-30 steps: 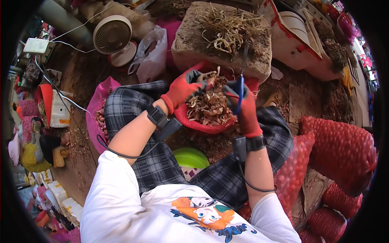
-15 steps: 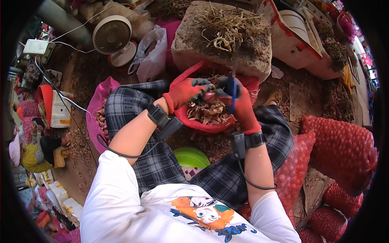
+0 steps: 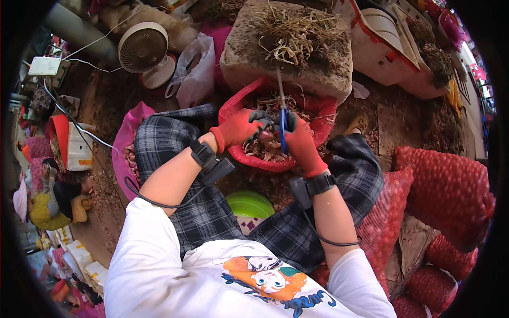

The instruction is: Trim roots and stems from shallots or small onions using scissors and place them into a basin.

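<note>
My left hand (image 3: 238, 129), in a red glove with dark fingertips, is closed around a small reddish-purple shallot (image 3: 265, 136). Beside it my right hand (image 3: 305, 144), gloved alike, grips a blue-handled tool seen edge-on, apparently scissors (image 3: 283, 123). Their thin metal blades point away from me, toward the stone-like block. The fingertips of both hands meet near the shallot and partly hide it. Both hands are over a red mesh bag (image 3: 249, 158) with a rolled rim, which holds dry, papery skins and trimmings (image 3: 275, 153).
A rough block (image 3: 238, 58) topped with dried stalks (image 3: 297, 34) stands beyond the bag. At left are a pink bag of shallots (image 3: 123, 156) and a fan (image 3: 143, 47). A green basin (image 3: 249, 204) sits between my legs. Full red mesh sacks (image 3: 445, 196) lie at right.
My right hand has shifted left and slightly nearer, and the scissors with it. The left hand has moved slightly left, with the shallot still in it.
</note>
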The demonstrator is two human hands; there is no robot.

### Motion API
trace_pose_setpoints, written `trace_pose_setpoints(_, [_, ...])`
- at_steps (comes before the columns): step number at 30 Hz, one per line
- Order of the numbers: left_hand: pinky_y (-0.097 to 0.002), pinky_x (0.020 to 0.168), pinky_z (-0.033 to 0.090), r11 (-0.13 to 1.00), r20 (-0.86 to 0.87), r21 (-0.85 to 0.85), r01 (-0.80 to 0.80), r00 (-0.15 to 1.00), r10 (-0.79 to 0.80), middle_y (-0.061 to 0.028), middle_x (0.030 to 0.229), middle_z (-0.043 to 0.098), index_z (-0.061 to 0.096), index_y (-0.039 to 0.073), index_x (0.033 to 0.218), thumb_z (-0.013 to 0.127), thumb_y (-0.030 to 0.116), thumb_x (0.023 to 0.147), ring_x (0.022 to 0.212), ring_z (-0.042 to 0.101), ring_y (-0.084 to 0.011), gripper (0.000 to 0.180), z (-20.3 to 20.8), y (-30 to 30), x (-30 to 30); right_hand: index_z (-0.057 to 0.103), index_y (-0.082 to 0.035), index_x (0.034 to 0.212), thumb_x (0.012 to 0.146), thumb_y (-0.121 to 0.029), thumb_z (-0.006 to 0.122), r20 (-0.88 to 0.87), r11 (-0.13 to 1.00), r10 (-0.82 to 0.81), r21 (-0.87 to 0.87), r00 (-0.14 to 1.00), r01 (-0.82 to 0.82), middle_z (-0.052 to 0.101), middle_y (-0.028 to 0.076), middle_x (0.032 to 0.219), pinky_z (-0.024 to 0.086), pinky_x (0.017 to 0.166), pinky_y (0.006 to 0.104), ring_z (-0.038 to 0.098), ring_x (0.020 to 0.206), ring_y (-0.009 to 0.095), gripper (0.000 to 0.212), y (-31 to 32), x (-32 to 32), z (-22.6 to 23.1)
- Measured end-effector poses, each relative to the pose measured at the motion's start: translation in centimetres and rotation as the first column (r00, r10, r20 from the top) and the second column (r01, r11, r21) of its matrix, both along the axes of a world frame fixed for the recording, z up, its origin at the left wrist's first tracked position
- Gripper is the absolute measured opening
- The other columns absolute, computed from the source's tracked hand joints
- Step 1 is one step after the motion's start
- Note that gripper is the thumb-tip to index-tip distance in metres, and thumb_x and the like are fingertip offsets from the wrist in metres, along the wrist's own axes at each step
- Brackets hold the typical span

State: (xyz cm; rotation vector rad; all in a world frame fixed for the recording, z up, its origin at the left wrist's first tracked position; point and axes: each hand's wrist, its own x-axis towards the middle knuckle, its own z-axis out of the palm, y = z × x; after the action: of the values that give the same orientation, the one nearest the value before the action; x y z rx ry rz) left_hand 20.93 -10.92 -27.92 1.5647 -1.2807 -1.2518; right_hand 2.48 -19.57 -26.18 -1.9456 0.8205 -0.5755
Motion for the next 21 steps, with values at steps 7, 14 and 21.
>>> trace_pose_setpoints(7, [-0.0258,0.068,0.043,0.940,-0.157,0.322,-0.109,0.974,0.166,0.0007,0.081,0.062,0.065,0.005,0.092,0.048,0.021,0.092,0.075,0.053,-0.0079,0.024,3.0,-1.3,0.6,0.060,-0.002,0.095,0.076,-0.016,0.073,0.368,0.866,-0.044,0.477,0.929,-0.148,0.063,0.004,0.087,0.048,0.069,0.0274,0.059,0.077,0.012,0.027,-1.3,-0.3,1.8])
trace_pose_setpoints(14, [-0.0277,0.069,0.044,0.981,0.020,0.194,-0.028,0.999,0.025,-0.0003,0.081,0.062,0.064,0.003,0.096,0.049,0.017,0.091,0.076,0.053,-0.0096,0.021,3.0,-0.9,-0.2,0.060,-0.001,0.093,0.075,-0.017,0.074,0.159,0.939,0.131,0.296,0.979,-0.174,0.063,0.006,0.078,0.047,0.069,0.0305,0.059,0.074,0.013,0.028,-0.2,-0.2,2.7])
trace_pose_setpoints(21, [-0.0261,0.088,0.045,0.988,-0.045,-0.151,0.020,0.999,-0.027,-0.0054,0.105,0.061,0.058,0.001,0.114,0.046,0.006,0.092,0.097,0.056,-0.0117,0.025,2.3,-0.7,-0.9,0.061,0.002,0.090,0.073,-0.017,0.067,0.165,0.801,0.040,0.584,0.985,-0.131,0.063,0.005,0.076,0.046,0.065,0.0275,0.057,0.069,0.012,0.027,-1.2,-0.5,-0.3])
